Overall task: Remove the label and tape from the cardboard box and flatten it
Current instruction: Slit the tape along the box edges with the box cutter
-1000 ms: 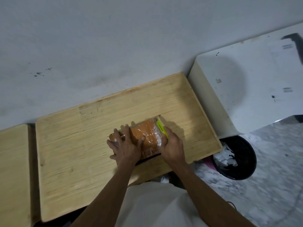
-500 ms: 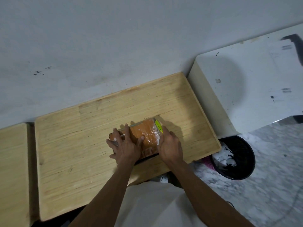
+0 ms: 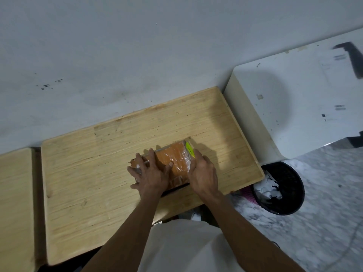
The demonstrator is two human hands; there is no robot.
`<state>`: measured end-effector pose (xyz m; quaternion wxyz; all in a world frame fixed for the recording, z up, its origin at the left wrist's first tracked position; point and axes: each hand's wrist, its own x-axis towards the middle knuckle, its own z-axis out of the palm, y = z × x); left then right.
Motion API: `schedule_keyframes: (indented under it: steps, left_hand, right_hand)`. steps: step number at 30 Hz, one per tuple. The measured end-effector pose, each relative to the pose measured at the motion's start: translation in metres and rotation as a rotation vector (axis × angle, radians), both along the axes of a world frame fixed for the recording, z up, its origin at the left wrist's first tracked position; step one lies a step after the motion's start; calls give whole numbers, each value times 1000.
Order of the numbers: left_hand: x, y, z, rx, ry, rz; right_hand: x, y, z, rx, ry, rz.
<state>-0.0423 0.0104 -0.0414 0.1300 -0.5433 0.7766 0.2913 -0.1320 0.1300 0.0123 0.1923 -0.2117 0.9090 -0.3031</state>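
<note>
Fingers (image 3: 151, 157) of both hands press flat on the orange, tape-glossed cardboard box (image 3: 173, 163), yellow-green label (image 3: 190, 152) at its right end.

Box (image 3: 172, 165) sits on surface (image 3: 98, 163), near its right end. Left hand (image 3: 151, 175) on box top, right hand (image 3: 204, 173) at its right side. Bin (image 3: 282, 187) on floor, right of surface.

I see a matt, grainy wooden counter (image 3: 98, 173), a brown cardboard box (image 3: 172, 163) under glossy, crinkled clear tape (image 3: 181, 160), and a polished marble floor (image 3: 324, 222).
</note>
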Motion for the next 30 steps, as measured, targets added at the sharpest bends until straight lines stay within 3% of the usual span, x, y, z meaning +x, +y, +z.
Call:
schedule_keyframes:
  steps: [30]
  left_hand:
    - [-2,-1,2,11,-12,0]
  right_hand:
    - [-5,-6,1,71,-5,39]
